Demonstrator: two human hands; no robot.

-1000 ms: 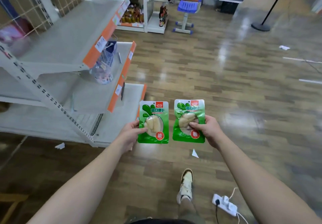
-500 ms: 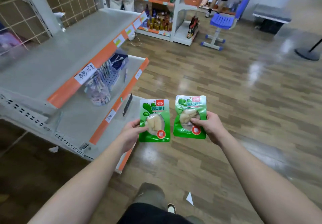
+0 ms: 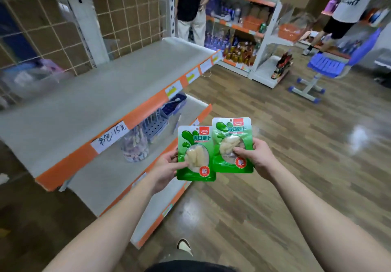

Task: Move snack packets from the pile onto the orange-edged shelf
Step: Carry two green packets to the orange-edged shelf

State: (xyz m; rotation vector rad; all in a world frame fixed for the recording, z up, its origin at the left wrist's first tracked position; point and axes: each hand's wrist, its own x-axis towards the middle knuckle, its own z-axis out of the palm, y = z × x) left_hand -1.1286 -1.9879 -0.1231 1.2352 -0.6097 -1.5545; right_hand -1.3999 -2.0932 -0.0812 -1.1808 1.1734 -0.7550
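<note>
At my far left the top orange-edged shelf [image 3: 105, 94] runs away from me, its grey board bare where I can see it, with a handwritten white label [image 3: 110, 136] stuck on the orange front edge near the closest corner. Under it, the lower shelf [image 3: 101, 178] carries a clear tub [image 3: 135, 147] of small things and, further back, a blue basket [image 3: 169, 106]. My left hand [image 3: 167, 166] is in the air off the front edge of that lower shelf, its fingers [image 3: 182, 165] curled round the left side of a green snack packet [image 3: 195, 153], thumb on the front, the rest hidden behind. The packet stands upright, facing me, on no shelf. Its right edge meets a second green packet [image 3: 231, 144], held slightly higher over the wooden floor [image 3: 296, 144]. My right hand [image 3: 256, 157] pinches that one by its right side, thumb across the clear window. Both packets are in my hands, just off the shelves' front edges. At the far right stands a blue chair [image 3: 325, 66], with two people by the stocked racks behind.
</note>
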